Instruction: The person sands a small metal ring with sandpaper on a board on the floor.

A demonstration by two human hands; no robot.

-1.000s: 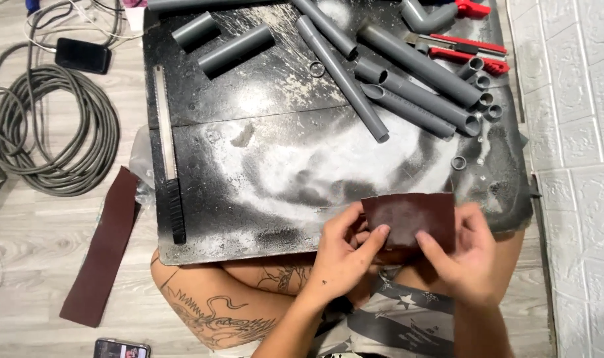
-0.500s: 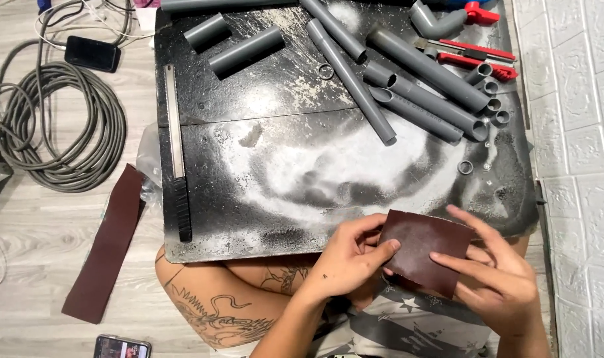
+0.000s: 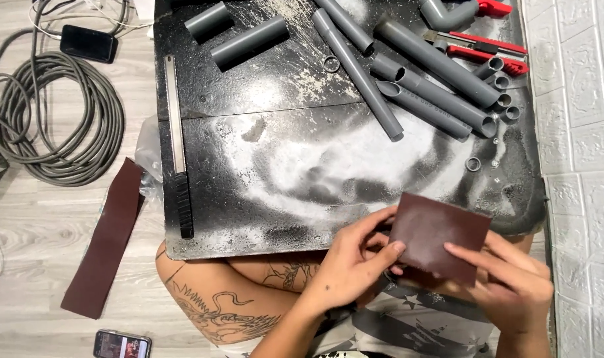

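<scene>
Bare forearms, tattooed thigh (image 3: 216, 301) with dragon-like linework, grey shorts (image 3: 408, 325) with white stars and stripes

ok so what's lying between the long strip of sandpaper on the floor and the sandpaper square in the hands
In the head view, the black work board with its pale dust, and a hacksaw blade tool along its left edge, lie between the sandpaper strip and the sandpaper square.

Pipes (image 3: 408, 79) lie on the board's (image 3: 262, 99) far side, hose coil (image 3: 56, 119) left of it

The sandpaper square (image 3: 438, 236) at five o'clock is reddish brown, like the strip (image 3: 104, 238) at eight. Grey pipes (image 3: 441, 86) at one o'clock lie on a black board (image 3: 249, 166) dusted white.
</scene>
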